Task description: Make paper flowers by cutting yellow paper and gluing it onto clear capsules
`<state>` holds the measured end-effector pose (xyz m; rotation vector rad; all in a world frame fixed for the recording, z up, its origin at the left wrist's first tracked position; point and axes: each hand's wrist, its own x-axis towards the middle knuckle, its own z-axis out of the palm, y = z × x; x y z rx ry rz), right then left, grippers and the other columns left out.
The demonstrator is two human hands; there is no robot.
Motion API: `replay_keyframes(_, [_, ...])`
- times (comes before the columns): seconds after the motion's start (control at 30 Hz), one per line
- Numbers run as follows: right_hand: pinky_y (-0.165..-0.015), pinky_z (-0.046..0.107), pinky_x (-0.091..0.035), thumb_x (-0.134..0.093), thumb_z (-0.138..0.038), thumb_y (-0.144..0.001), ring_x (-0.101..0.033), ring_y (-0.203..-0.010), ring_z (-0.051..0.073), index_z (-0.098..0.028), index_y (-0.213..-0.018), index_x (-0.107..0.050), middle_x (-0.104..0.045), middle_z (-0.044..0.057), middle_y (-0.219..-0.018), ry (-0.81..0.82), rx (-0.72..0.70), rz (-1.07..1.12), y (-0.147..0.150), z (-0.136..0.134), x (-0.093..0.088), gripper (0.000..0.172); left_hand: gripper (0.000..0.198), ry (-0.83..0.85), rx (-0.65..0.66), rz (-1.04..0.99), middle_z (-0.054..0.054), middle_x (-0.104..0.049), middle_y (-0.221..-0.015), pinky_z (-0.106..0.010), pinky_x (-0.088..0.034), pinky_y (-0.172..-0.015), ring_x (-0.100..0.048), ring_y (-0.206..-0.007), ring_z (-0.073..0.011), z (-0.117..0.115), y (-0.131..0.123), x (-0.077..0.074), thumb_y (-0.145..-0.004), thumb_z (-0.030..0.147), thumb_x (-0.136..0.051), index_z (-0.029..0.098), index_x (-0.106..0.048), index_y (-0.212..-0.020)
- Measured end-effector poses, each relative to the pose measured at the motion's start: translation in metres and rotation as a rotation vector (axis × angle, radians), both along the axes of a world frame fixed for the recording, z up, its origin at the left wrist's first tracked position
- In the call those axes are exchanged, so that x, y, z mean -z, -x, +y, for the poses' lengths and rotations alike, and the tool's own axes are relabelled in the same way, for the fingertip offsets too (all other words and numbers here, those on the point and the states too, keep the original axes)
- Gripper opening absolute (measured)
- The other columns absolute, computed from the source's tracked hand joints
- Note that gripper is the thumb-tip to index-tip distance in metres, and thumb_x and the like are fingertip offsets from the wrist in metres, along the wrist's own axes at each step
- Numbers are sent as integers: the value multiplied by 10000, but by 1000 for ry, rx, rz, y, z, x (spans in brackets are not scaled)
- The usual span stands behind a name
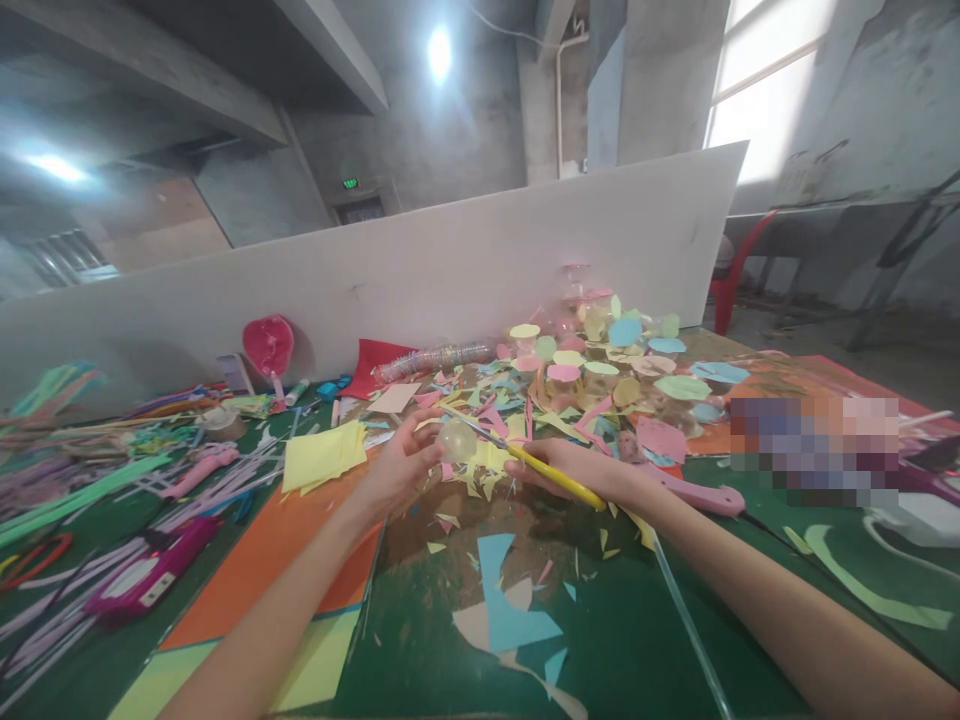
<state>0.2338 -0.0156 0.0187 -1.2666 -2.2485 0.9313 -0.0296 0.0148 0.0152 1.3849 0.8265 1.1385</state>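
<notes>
My left hand (405, 462) holds a small clear plastic ball (457, 441) between its fingertips, above the green cutting mat (480, 600). My right hand (559, 468) grips a yellow-handled craft knife (555, 477), whose thin metal blade (476, 428) lies across the ball's upper side. Yellow and pastel paper scraps (480, 470) are scattered just beneath both hands. A pink plastic tool (694, 490) lies beside my right wrist.
Pastel paper discs and clear cups (607, 350) are heaped behind my hands, against a white partition board (420, 270). Yellow paper sheets (322, 455), an orange sheet (277, 570) and a pink heart-shaped item (268, 345) lie on the left, with pipe cleaners (75, 490) further out.
</notes>
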Motion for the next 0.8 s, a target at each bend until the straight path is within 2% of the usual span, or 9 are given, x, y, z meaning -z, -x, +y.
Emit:
replay_keyframes(0.33, [-504,265,-262,-444,-719,-843,-343,-512,103,-205,-658,-459,-424,-50,-579,0,22,24,-4,6,8,547,608,-3,15,-30,-40,-645,-1059,-217,-530,-698,-675,-851,-153,-5,-3,-1,-726,345,-799,293,-526,-1266])
replay_keyframes(0.47, [-500,265,-243,-416,-721,-856,-298,-509,96,-208,-646,-424,-382,-57,-574,15,-7,25,-4,3,5,555,573,20,-33,-41,-31,-620,-1081,-242,-543,-732,-666,-856,-146,-7,-5,-2,-707,338,-806,273,-535,-1207])
replay_keyframes(0.57, [-517,268,-245,-447,-712,-847,-271,-530,98,-214,-656,-387,-356,-61,-589,14,-30,16,-4,0,0,536,538,32,-15,-44,-27,-613,-1073,-257,-556,-728,-669,-859,-152,-6,-4,-1,-700,331,-810,261,-519,-1147])
replay_keyframes(0.8, [-596,290,-323,-466,-627,-873,-362,-596,126,-206,-679,-412,-454,-26,-652,-15,-51,7,-4,-3,-4,467,559,-9,20,3,-24,-623,-1025,-227,-548,-665,-671,-804,-147,-1,2,1,-674,338,-839,257,-521,-1127])
